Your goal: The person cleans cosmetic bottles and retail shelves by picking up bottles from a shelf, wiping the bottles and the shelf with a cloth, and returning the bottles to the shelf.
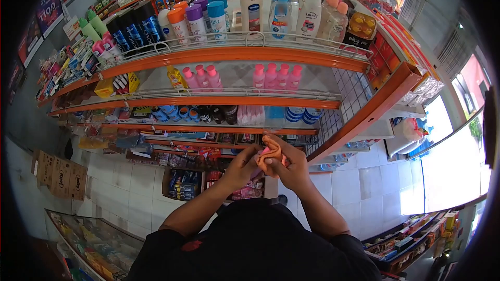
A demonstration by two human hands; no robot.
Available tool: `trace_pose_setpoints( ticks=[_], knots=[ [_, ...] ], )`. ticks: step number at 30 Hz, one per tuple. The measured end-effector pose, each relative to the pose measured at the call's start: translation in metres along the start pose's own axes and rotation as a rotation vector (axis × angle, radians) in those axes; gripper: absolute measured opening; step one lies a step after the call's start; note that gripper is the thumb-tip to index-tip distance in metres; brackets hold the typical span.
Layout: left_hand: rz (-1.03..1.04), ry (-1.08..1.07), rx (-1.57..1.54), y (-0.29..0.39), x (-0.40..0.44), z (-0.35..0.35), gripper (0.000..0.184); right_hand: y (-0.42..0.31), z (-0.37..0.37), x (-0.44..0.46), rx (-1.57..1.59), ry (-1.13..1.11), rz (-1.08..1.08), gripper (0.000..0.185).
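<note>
Both hands are in front of my chest, close together, before the lower shelves. My right hand (292, 168) grips a crumpled orange cloth (272, 152), with the thumb pressed on it. My left hand (244, 165) is at the cloth's left side, its fingers closed round something pink that is partly hidden by the fingers and the cloth. Above them, pink bottles (271, 77) stand in two groups on the middle shelf (312, 91). A yellow bottle (176, 78) stands left of them.
The top shelf (234, 54) holds spray cans (216, 18), a lotion bottle (251, 13) and other bottles behind a wire rail. An orange post (370, 112) slants down on the right. Open boxes (182, 183) sit on the floor below; a brown carton (60, 174) stands left.
</note>
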State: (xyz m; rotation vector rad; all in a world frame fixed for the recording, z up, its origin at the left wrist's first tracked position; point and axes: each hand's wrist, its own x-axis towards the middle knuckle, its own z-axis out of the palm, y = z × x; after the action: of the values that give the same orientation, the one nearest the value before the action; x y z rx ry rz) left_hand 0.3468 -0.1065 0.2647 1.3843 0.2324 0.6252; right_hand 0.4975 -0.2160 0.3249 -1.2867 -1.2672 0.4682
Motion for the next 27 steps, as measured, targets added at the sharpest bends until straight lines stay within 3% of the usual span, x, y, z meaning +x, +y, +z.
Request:
trace_pose_setpoints(
  ticks=[2,6,12,15,17,21,24,27],
  knots=[
    [-0.187,-0.021,-0.182,0.009,-0.008,0.001,0.04,-0.002,0.001,0.001,-0.026,0.02,-0.028,0.047],
    [-0.11,0.021,-0.254,0.009,-0.012,0.012,0.041,-0.002,0.011,-0.003,-0.026,0.129,-0.09,0.04],
    [-0.083,-0.002,-0.283,0.008,-0.016,0.016,0.043,0.0,0.013,-0.006,-0.158,0.25,-0.361,0.034],
    [-0.1,-0.031,-0.274,0.009,-0.017,0.013,0.044,0.0,0.013,-0.004,-0.19,0.237,-0.347,0.031],
    [-0.157,-0.055,-0.289,0.019,-0.015,0.008,0.044,-0.003,0.016,-0.002,-0.12,0.208,-0.217,0.031],
    [-0.138,-0.029,-0.069,0.019,-0.006,0.002,0.046,0.001,0.018,-0.002,-0.083,0.196,-0.085,0.029],
    [-0.157,0.012,-0.116,0.014,-0.009,0.006,0.049,0.008,0.017,-0.002,-0.149,0.264,-0.233,0.029],
    [-0.187,0.018,-0.177,0.021,-0.007,0.009,0.051,0.002,0.013,0.0,-0.159,0.288,-0.247,0.026]
  ],
)
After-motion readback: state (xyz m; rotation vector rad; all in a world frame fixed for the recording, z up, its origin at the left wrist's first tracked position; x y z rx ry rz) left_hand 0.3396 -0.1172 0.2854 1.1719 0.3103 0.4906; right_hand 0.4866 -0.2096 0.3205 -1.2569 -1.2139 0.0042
